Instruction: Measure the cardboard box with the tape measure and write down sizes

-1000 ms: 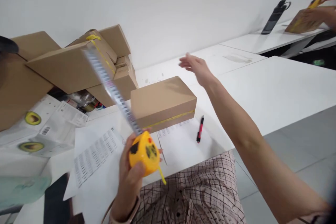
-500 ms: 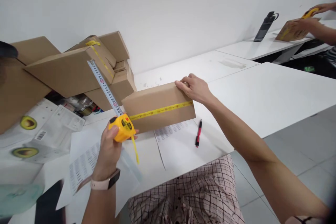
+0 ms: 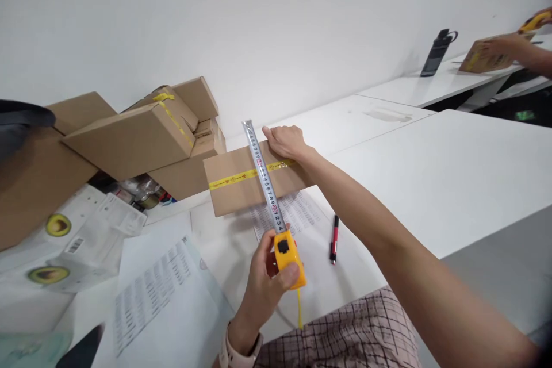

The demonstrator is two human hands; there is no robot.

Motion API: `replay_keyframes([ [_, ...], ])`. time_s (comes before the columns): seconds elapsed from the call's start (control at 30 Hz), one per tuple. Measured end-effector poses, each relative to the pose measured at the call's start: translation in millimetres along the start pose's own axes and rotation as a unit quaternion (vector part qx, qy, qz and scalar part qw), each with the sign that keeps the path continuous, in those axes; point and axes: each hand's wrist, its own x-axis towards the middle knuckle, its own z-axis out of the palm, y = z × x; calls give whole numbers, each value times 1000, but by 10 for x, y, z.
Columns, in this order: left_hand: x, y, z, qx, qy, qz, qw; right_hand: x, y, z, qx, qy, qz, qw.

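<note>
- Here's the left hand [image 3: 261, 284], low in the middle, wrapped around a yellow tape measure [image 3: 290, 259], thumb pressed on its case.
- Out of that case runs the metal blade [image 3: 265, 181], slanting up and slightly left, away from the fingers; its tip clears the box's upper edge.
- The cardboard box [image 3: 233, 192] sits just beyond the left hand, its yellow-striped side facing the camera. The blade passes in front; whether they touch, I can't tell.
- And the right hand [image 3: 287, 142] is on the box too, curled over its upper edge towards the right end, gripping it, some fingers hidden. The blade's tip is just left of that hand.
- Down on the desk [image 3: 401, 178], a printed sheet [image 3: 302, 213] lies partly behind the blade, below the box, with a red-and-black pen [image 3: 334, 240] right of the tape measure.
- Over to the left, another printed sheet [image 3: 155, 284], and behind it a pile of cartons [image 3: 129, 135].
- Far right, a co-worker's hand [image 3: 509, 47] is on a smaller carton [image 3: 480, 60], near a dark bottle [image 3: 435, 56].
</note>
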Motion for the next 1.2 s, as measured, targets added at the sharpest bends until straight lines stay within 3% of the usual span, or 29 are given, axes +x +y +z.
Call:
replay_keyframes([
  [0.17, 12, -196, 53, -49, -32, -37, 998, 29, 18, -16, 15, -19, -7, 1000],
  [0.43, -45, -400, -3, -47, -27, -59, 997, 36, -30, -22, 44, -12, 3, 999],
  [0.67, -38, -575, 134, -55, 4, -75, 996, 53, -47, 22, 13, 8, 20, 1000],
  [1.2, -1, -612, 149, -49, -1, -97, 994, 39, -49, 41, -6, 14, 19, 1000],
])
